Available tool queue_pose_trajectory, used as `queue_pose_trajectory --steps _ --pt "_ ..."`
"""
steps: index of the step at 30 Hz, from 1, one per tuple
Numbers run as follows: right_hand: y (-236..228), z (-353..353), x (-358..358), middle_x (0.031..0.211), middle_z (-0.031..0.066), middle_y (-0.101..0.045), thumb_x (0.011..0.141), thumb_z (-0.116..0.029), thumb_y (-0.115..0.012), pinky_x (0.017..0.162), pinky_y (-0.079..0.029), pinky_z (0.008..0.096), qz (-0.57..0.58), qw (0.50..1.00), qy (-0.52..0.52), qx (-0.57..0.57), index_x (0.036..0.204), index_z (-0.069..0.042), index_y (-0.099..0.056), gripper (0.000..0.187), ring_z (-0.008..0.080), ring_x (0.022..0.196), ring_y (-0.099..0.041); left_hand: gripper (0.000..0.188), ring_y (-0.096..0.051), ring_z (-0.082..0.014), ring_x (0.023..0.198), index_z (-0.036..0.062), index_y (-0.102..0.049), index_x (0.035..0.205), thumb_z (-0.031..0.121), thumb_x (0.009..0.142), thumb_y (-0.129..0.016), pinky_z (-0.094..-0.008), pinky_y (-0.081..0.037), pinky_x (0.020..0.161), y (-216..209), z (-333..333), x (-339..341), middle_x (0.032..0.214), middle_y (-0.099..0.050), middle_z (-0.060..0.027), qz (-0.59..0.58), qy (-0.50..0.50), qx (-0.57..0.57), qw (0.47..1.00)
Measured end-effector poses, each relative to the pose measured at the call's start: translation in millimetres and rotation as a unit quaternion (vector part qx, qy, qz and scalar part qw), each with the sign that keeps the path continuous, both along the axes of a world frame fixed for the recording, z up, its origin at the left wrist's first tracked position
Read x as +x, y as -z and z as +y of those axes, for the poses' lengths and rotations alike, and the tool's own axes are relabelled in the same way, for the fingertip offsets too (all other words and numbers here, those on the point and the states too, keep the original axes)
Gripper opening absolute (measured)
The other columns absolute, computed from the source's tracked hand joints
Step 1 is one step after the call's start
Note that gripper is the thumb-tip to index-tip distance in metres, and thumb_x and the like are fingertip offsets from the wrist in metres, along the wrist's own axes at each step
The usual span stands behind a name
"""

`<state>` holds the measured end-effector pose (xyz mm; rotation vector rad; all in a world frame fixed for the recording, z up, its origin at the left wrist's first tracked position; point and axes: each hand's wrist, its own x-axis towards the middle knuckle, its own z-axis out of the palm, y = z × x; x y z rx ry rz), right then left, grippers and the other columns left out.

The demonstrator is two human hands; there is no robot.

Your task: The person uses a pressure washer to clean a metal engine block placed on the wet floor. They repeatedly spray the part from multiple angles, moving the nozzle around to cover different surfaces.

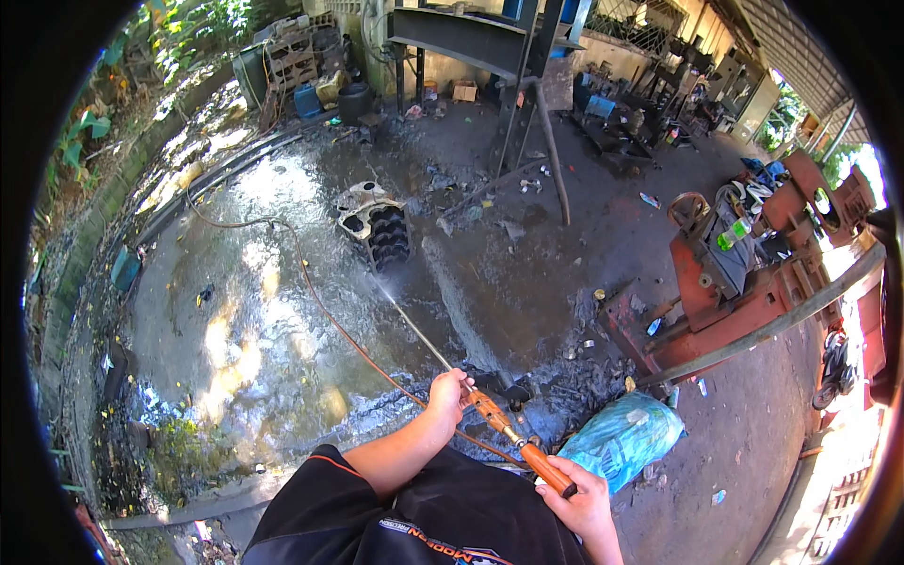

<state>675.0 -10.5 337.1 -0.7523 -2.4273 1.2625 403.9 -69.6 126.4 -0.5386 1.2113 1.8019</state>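
Both my hands are closed around a long spray lance with orange-brown grips and a thin metal wand. Up front, my left hand wraps the lance where wand and grip meet. My right hand holds its rear handle close to my body. A fine spray leaves the tip toward an engine block, which lies on the wet concrete with its dark cylinder openings showing. An orange-brown hose runs from near the lance across the floor.
A light-blue plastic sack stands right of my right hand. Beyond it is a rusty red machine with a green-tinted bottle on it. A steel frame, with a leaning pipe, stands at the back. Wet ground and scattered debris surround the block.
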Motion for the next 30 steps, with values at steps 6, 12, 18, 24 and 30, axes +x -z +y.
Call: queue_pose_trajectory --steps 6,12,18,24,30 --pt "-2 2 0 0.1 0.0168 -0.072 0.073 -0.013 -0.083 0.075 -0.056 0.0321 -0.004 1.0 -0.01 0.005 0.112 0.0 -0.066 0.045 0.025 0.085 -0.073 0.005 -0.062 -0.0163 0.061 0.0089 -0.054 0.089 0.013 0.089 -0.052 -0.031 -0.052 0.055 9 -1 5 0.076 -0.064 -0.0038 -0.011 0.02 -0.004 1.0" --pt "1 4 6 0.101 0.0168 -0.072 0.073 -0.013 -0.084 0.075 -0.057 0.0326 -0.007 1.0 -0.016 0.012 0.113 0.0 -0.066 0.046 0.0257 0.086 -0.073 0.006 -0.061 -0.0155 0.061 0.0088 -0.054 0.09 0.014 0.09 -0.052 -0.0304 -0.052 0.054 15 -3 12 0.075 -0.064 -0.0032 -0.016 0.031 0.001 0.999" --pt "4 6 13 0.101 0.0173 -0.072 0.072 -0.011 -0.084 0.074 -0.057 0.0329 0.005 1.0 -0.011 0.006 0.113 0.0 -0.066 0.046 0.026 0.086 -0.073 0.006 -0.059 -0.0154 0.06 0.0085 -0.056 0.089 0.013 0.091 -0.052 -0.0321 -0.053 0.053 1 1 13 0.074 -0.063 -0.0035 -0.002 0.008 -0.013 1.0" --pt "3 6 20 0.101 0.0174 -0.072 0.072 -0.009 -0.084 0.075 -0.056 0.032 0.032 0.999 0.001 0.012 0.112 0.001 -0.066 0.045 0.0251 0.086 -0.073 0.005 -0.06 -0.0142 0.06 0.0086 -0.055 0.093 0.013 0.091 -0.052 -0.0294 -0.052 0.052 -14 8 9 0.076 -0.065 -0.0037 0.035 0.011 0.015 0.999" --pt "3 9 28 0.099 0.0167 -0.072 0.072 -0.009 -0.084 0.073 -0.056 0.031 0.041 0.999 0.01 0.008 0.112 0.0 -0.067 0.044 0.0244 0.083 -0.073 0.005 -0.061 -0.0146 0.059 0.0079 -0.055 0.093 0.012 0.092 -0.053 -0.0294 -0.053 0.052 -10 15 12 0.076 -0.065 -0.0042 0.034 0.023 0.017 0.999"
